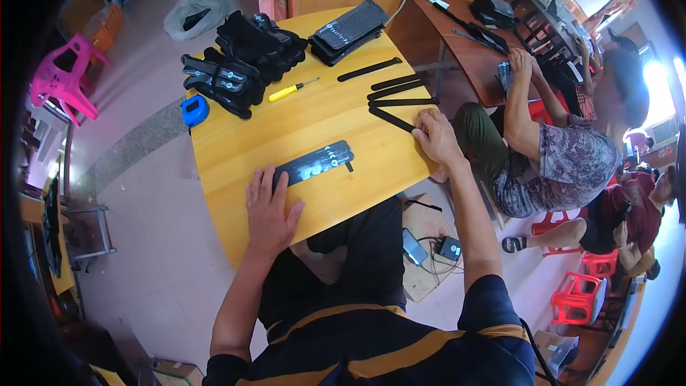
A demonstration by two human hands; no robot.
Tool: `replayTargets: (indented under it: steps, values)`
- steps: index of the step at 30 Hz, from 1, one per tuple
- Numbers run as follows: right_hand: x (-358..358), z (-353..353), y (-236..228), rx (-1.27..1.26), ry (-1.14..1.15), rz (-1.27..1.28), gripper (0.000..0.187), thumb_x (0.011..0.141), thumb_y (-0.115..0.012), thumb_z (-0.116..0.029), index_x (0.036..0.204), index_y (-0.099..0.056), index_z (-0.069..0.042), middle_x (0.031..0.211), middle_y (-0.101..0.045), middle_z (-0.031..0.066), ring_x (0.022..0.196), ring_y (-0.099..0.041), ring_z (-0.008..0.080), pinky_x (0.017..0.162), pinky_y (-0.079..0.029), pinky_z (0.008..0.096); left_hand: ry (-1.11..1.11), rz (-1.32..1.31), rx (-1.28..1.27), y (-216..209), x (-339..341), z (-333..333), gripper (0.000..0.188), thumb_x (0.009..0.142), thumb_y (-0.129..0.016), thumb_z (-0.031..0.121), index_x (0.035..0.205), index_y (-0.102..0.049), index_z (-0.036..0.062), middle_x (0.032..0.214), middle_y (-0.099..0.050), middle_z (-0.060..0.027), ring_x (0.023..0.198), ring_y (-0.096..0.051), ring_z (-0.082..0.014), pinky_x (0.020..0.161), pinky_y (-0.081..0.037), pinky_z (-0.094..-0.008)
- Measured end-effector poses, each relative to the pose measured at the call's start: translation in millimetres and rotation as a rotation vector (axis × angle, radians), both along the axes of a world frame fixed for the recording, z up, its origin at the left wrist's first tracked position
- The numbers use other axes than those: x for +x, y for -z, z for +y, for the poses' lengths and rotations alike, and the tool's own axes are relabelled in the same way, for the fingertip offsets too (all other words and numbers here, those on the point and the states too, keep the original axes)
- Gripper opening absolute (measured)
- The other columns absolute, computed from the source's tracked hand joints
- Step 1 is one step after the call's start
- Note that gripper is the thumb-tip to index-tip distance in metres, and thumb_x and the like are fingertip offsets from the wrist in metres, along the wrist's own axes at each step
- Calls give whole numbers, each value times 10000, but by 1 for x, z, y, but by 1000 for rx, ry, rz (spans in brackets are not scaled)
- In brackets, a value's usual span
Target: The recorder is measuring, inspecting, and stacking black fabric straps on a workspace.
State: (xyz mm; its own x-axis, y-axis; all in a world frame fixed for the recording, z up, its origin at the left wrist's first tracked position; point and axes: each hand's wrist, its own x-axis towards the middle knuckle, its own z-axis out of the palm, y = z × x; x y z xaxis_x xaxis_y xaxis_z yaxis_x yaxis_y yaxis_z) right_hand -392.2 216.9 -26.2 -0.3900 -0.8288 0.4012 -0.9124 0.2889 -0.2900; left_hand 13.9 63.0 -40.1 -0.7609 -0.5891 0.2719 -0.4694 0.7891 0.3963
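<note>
My left hand (270,209) lies with fingers spread on the near-left end of a flat, dark, glossy panel with rounded corners (314,162). A short black tab sticks out by the panel's right end. At the table's right edge, my right hand (437,137) has its fingers bent down onto the end of a slim black strip (391,117). That strip slants away from the hand, and its far end meets another black strip (404,102). More such strips, including a separate one (369,68), lie farther back on the yellow table (243,232).
Black bundled straps (261,46), a stack of dark panels (350,31), a yellow screwdriver (284,93) and a blue tape measure (194,110) sit toward the table's back. A person (564,150) works at a brown table (457,50) on the right. A pink chair (66,80) stands far left.
</note>
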Motion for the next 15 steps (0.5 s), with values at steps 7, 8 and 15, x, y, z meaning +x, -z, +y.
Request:
replayTargets:
  steps: [7,8,15]
  values:
    - [14,-13,-19,246,9,-399,206,867,-756,-209,894,-650,-34,839,-682,144,777,-671,353,735,-533,407,-16,53,-19,3,-3,0,615,923,-701,330,1442,-541,41,1578,-396,-204,1480,-327,-464,1197,-241,-639]
    - [10,-15,-2,183,-62,-501,191,884,-758,-192,881,-645,-38,739,-665,80,678,-646,225,663,-510,340,-25,62,-27,3,-5,0,612,908,-713,317,1430,-549,42,1563,-413,-206,1468,-342,-465,1189,-252,-639]
    - [46,-25,-11,108,-103,-1116,141,926,-751,-125,1018,-667,-57,794,-646,-18,700,-593,76,649,-488,239,178,238,-5,-35,-75,13,653,807,-792,201,1397,-559,46,1480,-484,-211,1337,-482,-422,1112,-385,-535]
